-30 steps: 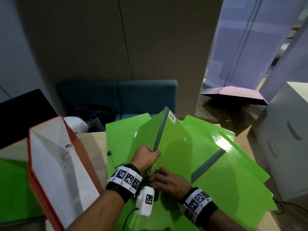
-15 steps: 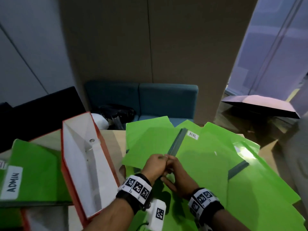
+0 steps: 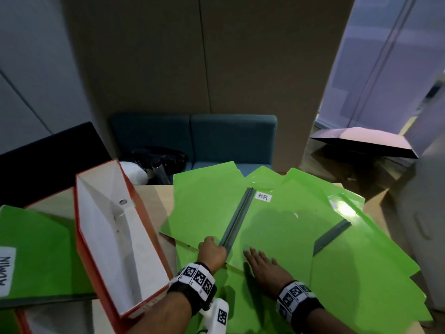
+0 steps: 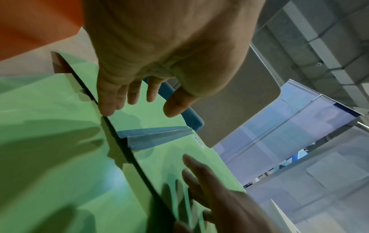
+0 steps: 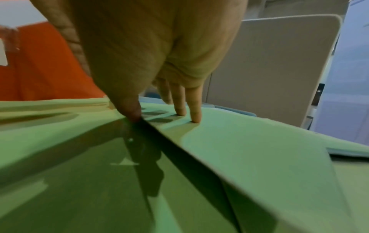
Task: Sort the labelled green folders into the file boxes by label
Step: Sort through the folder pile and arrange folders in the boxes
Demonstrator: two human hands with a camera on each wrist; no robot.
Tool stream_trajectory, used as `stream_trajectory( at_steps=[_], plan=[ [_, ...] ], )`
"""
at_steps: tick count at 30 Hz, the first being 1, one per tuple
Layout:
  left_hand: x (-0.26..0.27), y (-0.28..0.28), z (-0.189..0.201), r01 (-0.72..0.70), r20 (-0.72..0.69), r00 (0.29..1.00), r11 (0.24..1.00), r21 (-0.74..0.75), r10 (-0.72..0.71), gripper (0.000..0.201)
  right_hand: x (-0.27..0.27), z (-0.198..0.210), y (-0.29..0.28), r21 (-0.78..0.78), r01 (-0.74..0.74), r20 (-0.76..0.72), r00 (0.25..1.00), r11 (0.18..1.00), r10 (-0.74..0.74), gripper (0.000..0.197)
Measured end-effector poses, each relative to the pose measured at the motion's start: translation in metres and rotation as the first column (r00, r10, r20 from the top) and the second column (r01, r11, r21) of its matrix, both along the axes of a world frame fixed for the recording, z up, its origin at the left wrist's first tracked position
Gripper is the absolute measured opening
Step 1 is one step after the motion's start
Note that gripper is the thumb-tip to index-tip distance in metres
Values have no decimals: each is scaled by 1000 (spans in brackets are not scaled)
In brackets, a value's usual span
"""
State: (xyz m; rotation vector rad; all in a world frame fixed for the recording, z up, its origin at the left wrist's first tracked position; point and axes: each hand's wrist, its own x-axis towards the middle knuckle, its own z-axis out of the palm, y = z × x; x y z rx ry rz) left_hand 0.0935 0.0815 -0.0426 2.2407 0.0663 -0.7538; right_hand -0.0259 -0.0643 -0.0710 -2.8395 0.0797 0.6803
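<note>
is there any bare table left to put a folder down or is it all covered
Little. A wooden strip shows between the red file box and the folder pile, plus a corner at the far right. Elsewhere, overlapping folders crowd it, both hands on the HR folder.

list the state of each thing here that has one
HR folder: closed, flat atop the folder pile
ADMIN folder: closed, lying by the box
file box: open-topped, empty
left hand: at the HR folder's spine end, grip unclear
right hand: flat, fingers pressing the HR folder
umbrella: open
</note>
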Motion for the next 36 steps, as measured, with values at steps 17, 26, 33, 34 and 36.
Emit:
stream_trajectory(
  at_steps=[17,26,33,34,36],
  plan=[
    [15,7,75,71,435,898,997,14,-70,64,22,93,-3,-38,33,734,680,999,6,104],
    [18,27,210,-6,-14,1000,613,-790,-9,79,48,149,19,-92,-267,971,189,959,146,32],
    [39,87,223,-201,-90,978,740,-642,187,24,63,139,39,-207,-555,943,106,805,316,23],
    [38,95,225,-221,-80,972,748,-626,220,12,66,137,43,-206,-573,943,101,793,318,23],
    [36,109,226,-259,-44,951,715,-649,305,14,75,136,56,-196,-602,944,97,774,314,25]
  ],
)
